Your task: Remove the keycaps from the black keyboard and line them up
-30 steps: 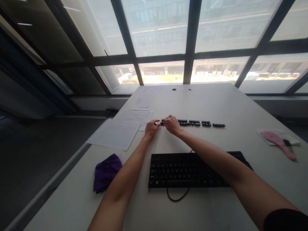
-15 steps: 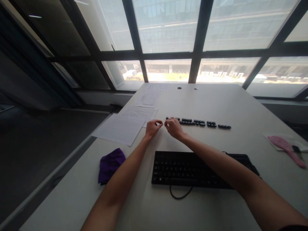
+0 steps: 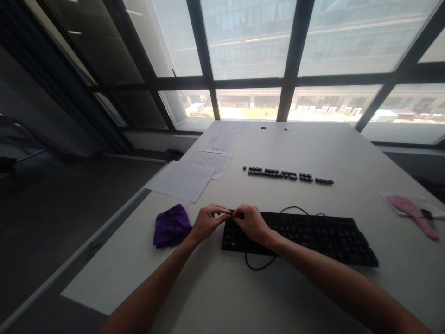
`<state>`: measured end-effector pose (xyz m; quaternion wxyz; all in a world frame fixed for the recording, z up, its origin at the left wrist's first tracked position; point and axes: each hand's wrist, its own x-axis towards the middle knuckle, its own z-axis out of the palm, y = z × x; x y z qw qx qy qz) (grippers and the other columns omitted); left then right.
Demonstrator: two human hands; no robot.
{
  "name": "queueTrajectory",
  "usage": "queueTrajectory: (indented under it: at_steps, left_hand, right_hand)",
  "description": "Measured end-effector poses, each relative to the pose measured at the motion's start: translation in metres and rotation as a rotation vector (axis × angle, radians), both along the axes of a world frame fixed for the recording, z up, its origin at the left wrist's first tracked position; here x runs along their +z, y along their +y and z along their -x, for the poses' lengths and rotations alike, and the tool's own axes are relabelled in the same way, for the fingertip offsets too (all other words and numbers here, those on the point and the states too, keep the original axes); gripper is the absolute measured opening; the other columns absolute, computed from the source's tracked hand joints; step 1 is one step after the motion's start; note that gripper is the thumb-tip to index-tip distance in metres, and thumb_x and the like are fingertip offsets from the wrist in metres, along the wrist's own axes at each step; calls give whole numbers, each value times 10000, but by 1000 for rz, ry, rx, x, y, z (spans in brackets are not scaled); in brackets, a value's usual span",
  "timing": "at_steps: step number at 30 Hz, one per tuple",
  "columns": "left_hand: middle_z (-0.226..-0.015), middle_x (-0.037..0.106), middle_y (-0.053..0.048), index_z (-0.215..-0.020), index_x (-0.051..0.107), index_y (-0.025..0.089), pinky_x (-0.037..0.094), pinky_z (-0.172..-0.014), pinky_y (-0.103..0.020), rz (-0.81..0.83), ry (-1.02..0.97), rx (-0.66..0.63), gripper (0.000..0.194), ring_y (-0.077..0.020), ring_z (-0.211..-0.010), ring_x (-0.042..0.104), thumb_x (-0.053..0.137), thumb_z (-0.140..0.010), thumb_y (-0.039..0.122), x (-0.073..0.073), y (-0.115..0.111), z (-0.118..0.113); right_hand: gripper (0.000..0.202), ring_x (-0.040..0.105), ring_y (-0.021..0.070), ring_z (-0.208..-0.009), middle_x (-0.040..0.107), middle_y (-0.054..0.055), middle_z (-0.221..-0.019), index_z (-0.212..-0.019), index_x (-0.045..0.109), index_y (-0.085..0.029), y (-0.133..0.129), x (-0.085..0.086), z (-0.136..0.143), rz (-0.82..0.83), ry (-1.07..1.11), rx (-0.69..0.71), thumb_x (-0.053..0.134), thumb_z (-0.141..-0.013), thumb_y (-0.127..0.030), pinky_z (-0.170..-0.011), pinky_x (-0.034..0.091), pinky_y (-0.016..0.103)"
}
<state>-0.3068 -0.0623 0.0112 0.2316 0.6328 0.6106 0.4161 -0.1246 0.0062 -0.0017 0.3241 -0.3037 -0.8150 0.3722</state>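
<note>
Above the upper left corner of a black keyboard (image 3: 299,232), my two hands meet with their fingertips almost touching. My left hand (image 3: 207,221) is closed in a pinch, and a small dark piece, apparently a keycap (image 3: 218,214), shows between its thumb and fingers. Thumb and forefinger of my right hand (image 3: 252,223) are pressed together over the keyboard's left end; what they hold, if anything, is too small to make out. Farther back on the table, loose black keycaps (image 3: 265,173) lie in short rows, with a single keycap (image 3: 244,168) at their left end.
A crumpled purple cloth (image 3: 172,226) lies left of my left hand. Printed sheets (image 3: 184,178) run along the table's left edge. A pink hairbrush (image 3: 412,213) rests at the right. The keyboard's cable (image 3: 259,269) loops out in front. Windows stand behind the white table (image 3: 313,148).
Both hands have come back toward me, from the left end of the loose keycaps to the keyboard's upper left corner. The loose keycaps are now uncovered. The view has shifted slightly.
</note>
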Motion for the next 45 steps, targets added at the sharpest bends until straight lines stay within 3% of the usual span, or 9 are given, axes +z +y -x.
queueTrajectory:
  at_steps: [16, 34, 45]
  left_hand:
    - [-916, 763, -61, -889, 791, 247, 543, -835, -338, -22, 24, -94, 125, -202, -906, 675, 735, -830, 341, -10, -3, 9]
    - [-992, 738, -44, -967, 760, 254, 519, -862, -346, -133, 386, -190, 140, -200, -954, 611, 635, -904, 252, 1, -9, 4]
    - [-999, 730, -47, -985, 753, 258, 530, -870, -352, -157, 465, -216, 155, -205, -976, 610, 616, -914, 244, -1, -7, 7]
  right_hand:
    - [113, 659, 187, -795, 730, 42, -843, -815, 740, -199, -7, -9, -2, -70, 7, 18, 681, -825, -103, -797, 494, 296]
    - [193, 569, 185, -827, 623, 61, -850, -765, 626, -181, -12, -10, -2, -307, -104, 74, 540, -925, -115, -768, 477, 293]
    - [214, 547, 186, -831, 601, 64, -843, -770, 612, -175, -14, -10, 0, -359, -162, 36, 510, -944, -105, -784, 477, 291]
